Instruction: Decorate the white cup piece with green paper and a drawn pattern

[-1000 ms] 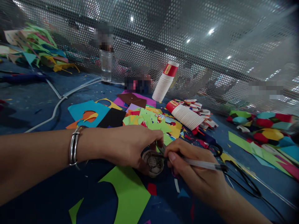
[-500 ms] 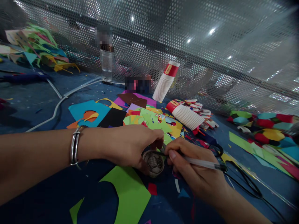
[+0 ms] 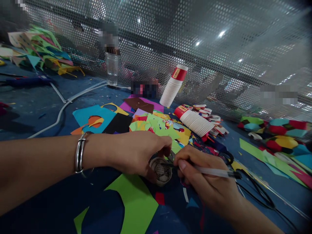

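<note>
My left hand [image 3: 136, 156], with a silver bangle on its wrist, curls its fingers around the edge of a small round whitish piece [image 3: 163, 177]. Its face carries a dark net-like drawing, and a rim runs around it; I cannot make out its depth. A pen [image 3: 211, 171] with a clear barrel and black end is gripped in my right hand [image 3: 200, 175], its tip against or just over the drawing. Below the left hand lies a green paper sheet [image 3: 138, 201] with a curved cut-out. A red paper scrap [image 3: 160, 198] is close by.
Coloured paper scraps [image 3: 161, 125] spread behind the hands. One stack of paper cups [image 3: 172, 87] leans upright; another stack [image 3: 197, 123] lies on its side. A glass [image 3: 112, 70], white cable [image 3: 57, 118], glue gun [image 3: 26, 80] and black cord [image 3: 263, 196] are around; perforated metal mesh [image 3: 146, 42] stands behind.
The pen has shifted slightly over the drawing, its tip reaching a little farther left. My left hand keeps its hold on the round piece. The view has moved very slightly.
</note>
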The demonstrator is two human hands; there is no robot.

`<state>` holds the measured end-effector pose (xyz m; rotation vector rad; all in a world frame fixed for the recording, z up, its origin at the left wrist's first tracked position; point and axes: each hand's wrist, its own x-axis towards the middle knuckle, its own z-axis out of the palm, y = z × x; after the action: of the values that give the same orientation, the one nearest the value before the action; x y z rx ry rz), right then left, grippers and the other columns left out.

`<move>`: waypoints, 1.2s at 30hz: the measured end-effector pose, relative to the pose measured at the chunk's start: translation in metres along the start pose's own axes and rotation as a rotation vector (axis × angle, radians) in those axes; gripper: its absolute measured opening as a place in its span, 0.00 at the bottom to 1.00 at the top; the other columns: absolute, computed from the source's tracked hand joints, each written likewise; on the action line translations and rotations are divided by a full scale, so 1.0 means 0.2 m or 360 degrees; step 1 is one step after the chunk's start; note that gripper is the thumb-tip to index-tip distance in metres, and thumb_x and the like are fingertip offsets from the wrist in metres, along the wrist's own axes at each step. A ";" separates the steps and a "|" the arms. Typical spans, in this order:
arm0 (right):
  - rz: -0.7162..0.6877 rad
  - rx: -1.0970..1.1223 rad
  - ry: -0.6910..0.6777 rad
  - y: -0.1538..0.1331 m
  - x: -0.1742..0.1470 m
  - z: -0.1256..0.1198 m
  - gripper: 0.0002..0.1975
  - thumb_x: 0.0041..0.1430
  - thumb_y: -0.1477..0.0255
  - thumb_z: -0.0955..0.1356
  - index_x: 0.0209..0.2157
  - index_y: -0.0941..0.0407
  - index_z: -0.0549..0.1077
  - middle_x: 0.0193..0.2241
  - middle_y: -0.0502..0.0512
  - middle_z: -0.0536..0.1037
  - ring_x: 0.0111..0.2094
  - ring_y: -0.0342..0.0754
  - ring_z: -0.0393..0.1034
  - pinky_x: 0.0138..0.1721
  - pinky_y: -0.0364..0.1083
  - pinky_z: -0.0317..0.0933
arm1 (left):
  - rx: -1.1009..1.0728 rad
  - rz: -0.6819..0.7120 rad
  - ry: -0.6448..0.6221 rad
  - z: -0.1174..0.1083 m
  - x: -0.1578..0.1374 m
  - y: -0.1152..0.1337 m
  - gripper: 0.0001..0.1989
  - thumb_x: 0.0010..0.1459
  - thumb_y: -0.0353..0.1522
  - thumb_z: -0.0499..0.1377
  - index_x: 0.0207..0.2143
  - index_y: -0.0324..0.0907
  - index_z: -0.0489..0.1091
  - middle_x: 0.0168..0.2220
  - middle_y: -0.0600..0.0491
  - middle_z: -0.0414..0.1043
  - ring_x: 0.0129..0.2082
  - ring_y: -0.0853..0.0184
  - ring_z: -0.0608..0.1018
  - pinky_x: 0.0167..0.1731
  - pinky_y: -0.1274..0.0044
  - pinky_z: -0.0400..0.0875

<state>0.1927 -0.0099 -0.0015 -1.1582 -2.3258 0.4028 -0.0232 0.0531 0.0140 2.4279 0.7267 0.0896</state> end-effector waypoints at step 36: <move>-0.0091 -0.0098 0.0039 0.00 0.00 0.00 0.11 0.67 0.75 0.59 0.32 0.55 0.69 0.21 0.46 0.71 0.20 0.41 0.64 0.23 0.43 0.56 | -0.0017 -0.0061 -0.0059 -0.02 -0.01 0.04 0.26 0.50 0.38 0.69 0.49 0.44 0.64 0.48 0.51 0.76 0.42 0.60 0.78 0.33 0.75 0.65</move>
<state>0.1925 -0.0098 -0.0018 -1.1163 -2.3590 0.2971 -0.0217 0.0499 0.0222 2.3982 0.7539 0.0335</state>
